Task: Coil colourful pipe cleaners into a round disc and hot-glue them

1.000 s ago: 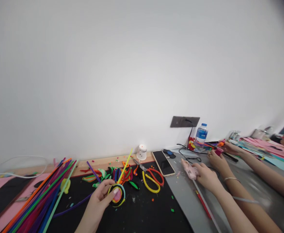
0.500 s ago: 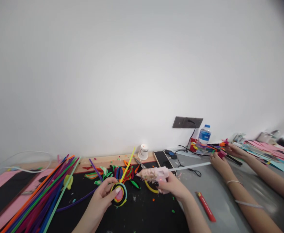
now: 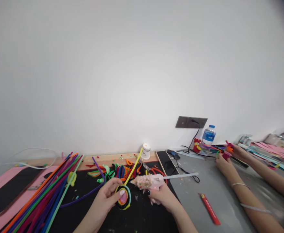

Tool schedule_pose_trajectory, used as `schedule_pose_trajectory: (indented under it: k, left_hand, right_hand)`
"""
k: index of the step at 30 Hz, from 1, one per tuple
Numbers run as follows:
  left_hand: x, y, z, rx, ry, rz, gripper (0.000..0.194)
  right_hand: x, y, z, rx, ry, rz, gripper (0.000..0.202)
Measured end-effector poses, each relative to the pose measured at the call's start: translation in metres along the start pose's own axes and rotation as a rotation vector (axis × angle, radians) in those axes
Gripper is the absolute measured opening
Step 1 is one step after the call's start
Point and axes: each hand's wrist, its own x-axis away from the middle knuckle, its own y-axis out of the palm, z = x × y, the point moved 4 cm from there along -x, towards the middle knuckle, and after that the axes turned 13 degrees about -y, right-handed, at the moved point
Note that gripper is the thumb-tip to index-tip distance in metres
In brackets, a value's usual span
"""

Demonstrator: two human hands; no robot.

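Observation:
Between the thumb and fingers of my left hand [image 3: 109,195] is a round coil of pipe cleaners [image 3: 124,200], pink in the middle with black, yellow and light blue rings. A yellow pipe cleaner [image 3: 135,166] sticks up and away from it. My right hand [image 3: 162,195] is closed around a pale pink hot glue gun [image 3: 154,182], its nozzle crusted and pointing left, just above and right of the coil. A long translucent glue stick [image 3: 180,175] juts out of its back end. Behind the hands lie several looped pipe-cleaner petals [image 3: 108,173] in green, orange and blue.
A bundle of pipe cleaners [image 3: 45,194] lies at left beside a pink sheet [image 3: 8,207]. Behind stand a paper cup [image 3: 146,152] and a phone [image 3: 166,162]. At right are a red packet [image 3: 209,208], a water bottle [image 3: 208,136], cables and a co-worker's hands [image 3: 225,163] holding small craft pieces.
The glue gun has moved down and left toward the coil, its glue stick now angled differently. My left hand still holds the coil. The view has shifted slightly.

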Motion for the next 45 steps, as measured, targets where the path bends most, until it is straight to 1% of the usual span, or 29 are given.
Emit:
schedule_pose_trajectory:
  k: [5,11,17,22,28,33,37,41,45]
  left_hand:
    - [0.0013,0.0026,-0.0004,-0.008,-0.003,-0.035,0.024]
    - [-0.0017,0.0009,-0.0022,-0.01,0.022,-0.061,0.023]
    - [-0.0029,-0.0005,-0.0044,-0.013,0.028,-0.047,0.024]
    - [-0.0016,-0.0005,-0.0054,-0.011,0.031,-0.046,0.022]
    - [-0.0031,-0.0023,-0.0041,0.021,0.018,-0.027,0.023]
    - [-0.0045,-0.0051,-0.0048,0.045,0.008,-0.031,0.024]
    - [-0.0024,-0.0056,-0.0038,0.023,-0.013,-0.04,0.022]
    - [-0.0012,-0.0059,-0.0017,0.015,-0.014,-0.014,0.023]
    - [-0.002,-0.0041,-0.0018,0.03,-0.004,-0.016,0.024]
  right_hand:
    - [0.0015,0.0037,0.0007,0.025,-0.006,-0.054,0.045]
    - [0.0026,0.0055,-0.0006,0.031,-0.023,-0.074,0.045]
    - [0.0018,0.0074,-0.0017,0.015,-0.038,-0.072,0.044]
    - [0.0022,0.0071,0.0006,0.012,-0.028,-0.064,0.047]
    - [0.0041,0.0056,-0.003,-0.017,-0.038,-0.071,0.042]
    - [0.005,0.0038,-0.0001,-0.004,-0.006,-0.075,0.041]
    - [0.0057,0.0026,0.0025,0.006,0.018,-0.082,0.042]
    - [0.0066,0.0028,0.0002,0.025,0.034,-0.094,0.04]
    - [0.0065,0.003,-0.0022,0.026,0.028,-0.078,0.042]
